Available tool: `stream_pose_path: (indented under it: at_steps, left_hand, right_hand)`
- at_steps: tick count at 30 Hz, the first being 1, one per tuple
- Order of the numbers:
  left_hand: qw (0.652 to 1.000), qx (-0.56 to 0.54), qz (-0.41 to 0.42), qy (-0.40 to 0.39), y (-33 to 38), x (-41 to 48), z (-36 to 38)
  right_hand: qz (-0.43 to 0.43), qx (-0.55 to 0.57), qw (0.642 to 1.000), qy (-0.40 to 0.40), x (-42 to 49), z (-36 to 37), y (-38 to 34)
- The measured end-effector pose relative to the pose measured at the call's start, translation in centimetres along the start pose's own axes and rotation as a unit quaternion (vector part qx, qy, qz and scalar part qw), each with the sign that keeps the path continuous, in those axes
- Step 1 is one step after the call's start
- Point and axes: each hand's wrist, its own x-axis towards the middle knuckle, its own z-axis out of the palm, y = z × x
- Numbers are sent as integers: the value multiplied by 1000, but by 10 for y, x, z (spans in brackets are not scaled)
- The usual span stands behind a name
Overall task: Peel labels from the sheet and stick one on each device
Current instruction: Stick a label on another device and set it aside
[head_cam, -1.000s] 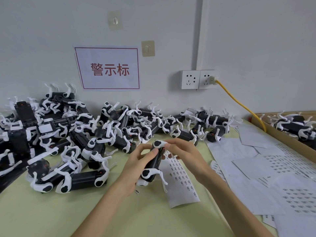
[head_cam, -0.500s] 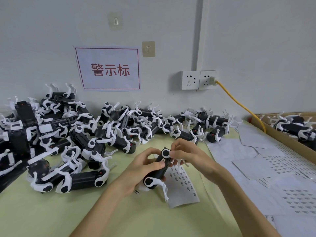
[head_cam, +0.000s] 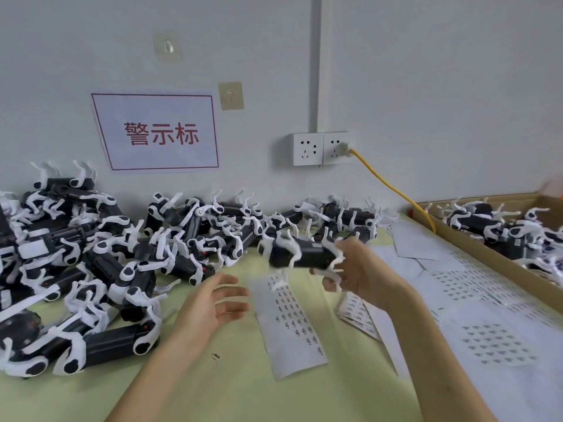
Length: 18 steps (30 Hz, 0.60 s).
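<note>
- Plain pale grey wall (head_cam: pixel 426 71), evenly lit with no hard shadows.
- White trunking (head_cam: pixel 316 62) runs straight down the wall to the sockets.
- Two white sockets (head_cam: pixel 307 148) sit side by side; the right one holds a plug (head_cam: pixel 345 147).
- A yellow cable (head_cam: pixel 393 187) slopes from the plug down to the right.
- White sign (head_cam: pixel 158 132) left of the sockets, with a red border and three red Chinese characters.
- Two stick-on hooks: one (head_cam: pixel 168 47) above the sign, one (head_cam: pixel 231 95) by its upper right corner.
- Pale yellow-green counter (head_cam: pixel 228 391) meets the wall.
- Cardboard box (head_cam: pixel 502 197) on the counter's right side.
</note>
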Motion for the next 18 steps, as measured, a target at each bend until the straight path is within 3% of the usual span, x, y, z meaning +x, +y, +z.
stream_pose_path:
  at_steps: [1, 2, 4, 5, 11, 15, 18]
  left_hand:
    - [1000, -6, 5, 9, 0, 2, -2]
    - [1000, -12, 9, 15, 0, 3, -3]
    - [999, -24, 14, 22, 0, 3, -3]
    - [999, -29, 21, 29, -1, 3, -3]
    - [985, -34, 101, 135, 0, 0, -3]
    - [971, -54, 133, 193, 3, 4, -11]
    - [977, -46, 119, 169, 1, 9, -18]
  right_hand:
    - [-68, 128, 989, 32, -2, -8, -2]
    - [-135, 269, 953, 45, -5, -16, -4]
    - [-221, 482, 848, 27, -13, -30, -5]
    - [-236, 524, 818, 29, -14, -35, -5]
    - [-152, 445, 848, 244, 0, -33, 8]
    - [-124, 419, 857, 273, 5, -24, 9]
    - [-126, 406, 863, 272, 8, -19, 10]
